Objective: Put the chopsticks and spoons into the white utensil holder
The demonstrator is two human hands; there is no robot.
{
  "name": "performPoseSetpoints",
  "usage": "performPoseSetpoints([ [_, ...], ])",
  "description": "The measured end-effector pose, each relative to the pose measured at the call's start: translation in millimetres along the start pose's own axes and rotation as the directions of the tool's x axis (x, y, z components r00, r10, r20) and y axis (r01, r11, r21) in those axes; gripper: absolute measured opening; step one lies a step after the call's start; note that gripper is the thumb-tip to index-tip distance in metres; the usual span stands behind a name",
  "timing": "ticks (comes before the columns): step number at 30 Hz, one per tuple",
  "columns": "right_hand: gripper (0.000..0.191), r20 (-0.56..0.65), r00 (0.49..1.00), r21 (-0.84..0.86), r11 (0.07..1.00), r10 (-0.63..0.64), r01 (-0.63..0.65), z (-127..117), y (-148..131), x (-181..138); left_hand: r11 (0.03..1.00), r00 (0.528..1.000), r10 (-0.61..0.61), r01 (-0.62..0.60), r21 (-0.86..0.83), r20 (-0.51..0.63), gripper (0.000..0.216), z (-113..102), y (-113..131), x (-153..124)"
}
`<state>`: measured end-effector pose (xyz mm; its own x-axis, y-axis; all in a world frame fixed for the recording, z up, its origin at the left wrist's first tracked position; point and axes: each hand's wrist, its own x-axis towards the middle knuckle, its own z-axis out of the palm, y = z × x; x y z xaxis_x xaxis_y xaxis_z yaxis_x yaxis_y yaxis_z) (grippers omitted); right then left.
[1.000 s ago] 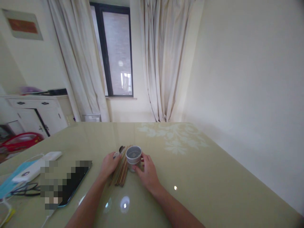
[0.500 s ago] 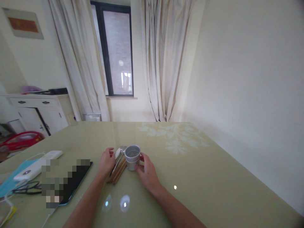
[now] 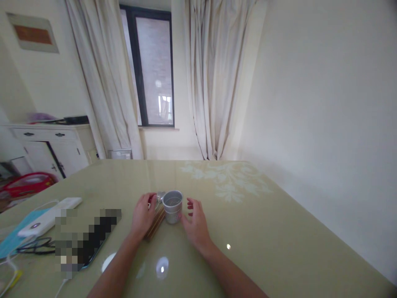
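Note:
A grey metal cup (image 3: 173, 210) with small holes in its bottom stands upright on the table. Left of it lies a bundle of brown chopsticks (image 3: 155, 224), with metal spoons (image 3: 160, 196) at its far end. My left hand (image 3: 144, 217) is over the spoons, its fingers curled around a pale spoon whose bowl is mostly covered. To the right of the cup, my right hand (image 3: 196, 225) is open, fingers apart; its thumb is close to the cup's side, and I cannot tell whether it touches.
A dark tablet (image 3: 97, 244), partly blurred, lies at the left on the glossy table (image 3: 279, 240). Beyond it are a white power bank (image 3: 49, 217), a blue mask (image 3: 18, 234), glasses (image 3: 37, 246) and white cables. A wall (image 3: 325, 124) runs along the table's right side.
My left hand has moved right, onto the spoons, and covers the pale one. My right hand's fingers have come away from the cup, which stays in place.

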<state>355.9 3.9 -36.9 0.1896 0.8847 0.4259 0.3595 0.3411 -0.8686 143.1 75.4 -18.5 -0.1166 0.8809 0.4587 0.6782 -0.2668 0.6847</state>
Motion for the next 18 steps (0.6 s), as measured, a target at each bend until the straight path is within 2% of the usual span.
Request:
performPoseSetpoints([
  [3,0.045,-0.068,0.997,-0.009,0.999,-0.040,0.040,-5.4,-9.3,-0.1,0.982,0.983,0.176,-0.179,-0.065,-0.051,0.043,-1.6,21.9,-12.7],
  [5,0.041,-0.075,0.997,0.011,1.000,-0.028,0.029,-9.9,-15.0,1.2,0.971,0.971,0.227,-0.232,-0.062,-0.074,0.044,-2.7,30.8,-19.2],
  [9,0.013,0.049,0.998,0.013,0.999,0.032,-0.033,-27.4,-22.4,9.3,0.956,0.957,0.287,-0.289,-0.056,-0.052,0.052,3.2,35.4,-28.4],
  [11,0.018,0.137,0.987,-0.047,0.996,0.082,-0.076,-40.8,-21.3,13.9,0.949,0.950,0.313,-0.313,-0.035,-0.020,0.066,12.5,35.5,-32.0],
  [13,0.027,0.174,0.977,-0.141,0.985,0.121,-0.097,-54.8,-15.3,16.7,0.949,0.949,0.315,-0.315,-0.012,0.007,0.073,23.7,35.5,-33.9],
  [18,0.045,0.098,0.984,-0.265,0.957,0.148,-0.117,-76.4,9.6,14.9,0.967,0.967,0.254,-0.254,0.009,-0.012,0.068,39.1,30.2,-28.2],
])
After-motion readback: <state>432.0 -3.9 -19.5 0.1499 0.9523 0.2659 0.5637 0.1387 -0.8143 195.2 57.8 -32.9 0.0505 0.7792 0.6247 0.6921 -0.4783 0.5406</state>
